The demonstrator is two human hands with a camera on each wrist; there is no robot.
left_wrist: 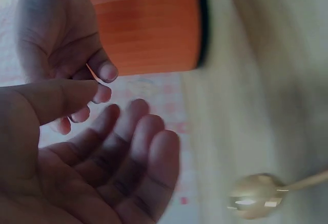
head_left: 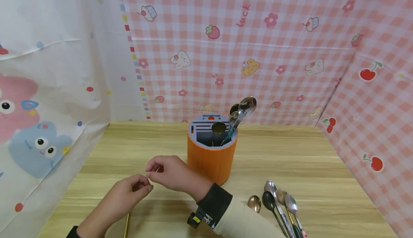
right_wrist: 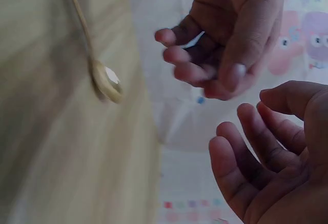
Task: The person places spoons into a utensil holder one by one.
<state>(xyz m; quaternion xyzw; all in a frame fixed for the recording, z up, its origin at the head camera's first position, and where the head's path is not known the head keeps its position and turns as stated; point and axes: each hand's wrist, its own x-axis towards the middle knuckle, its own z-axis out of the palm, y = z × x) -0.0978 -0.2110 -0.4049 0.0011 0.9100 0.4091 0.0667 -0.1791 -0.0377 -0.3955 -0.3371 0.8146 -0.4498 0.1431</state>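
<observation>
My left hand [head_left: 129, 193] and right hand [head_left: 175, 175] hover close together above the table, left of an orange utensil holder [head_left: 209, 164]. Both have loosely bent fingers with nothing between them, as the left wrist view and right wrist view also show. Below them on the wood lies a gold spoon [right_wrist: 106, 80]; in the head view only its thin handle [head_left: 127, 225] shows beside the left forearm. Several spoons stand in the holder's large front opening, among them a silver spoon [head_left: 247, 106] and a dark-gold round spoon [head_left: 219, 128].
On the right of the table lies a group of spoons: a copper-coloured spoon [head_left: 254, 203] partly behind the right sleeve, a black spoon [head_left: 268, 200] and several silver or gold ones. A pink checked cloth [head_left: 226, 51] hangs behind the table [head_left: 277, 148].
</observation>
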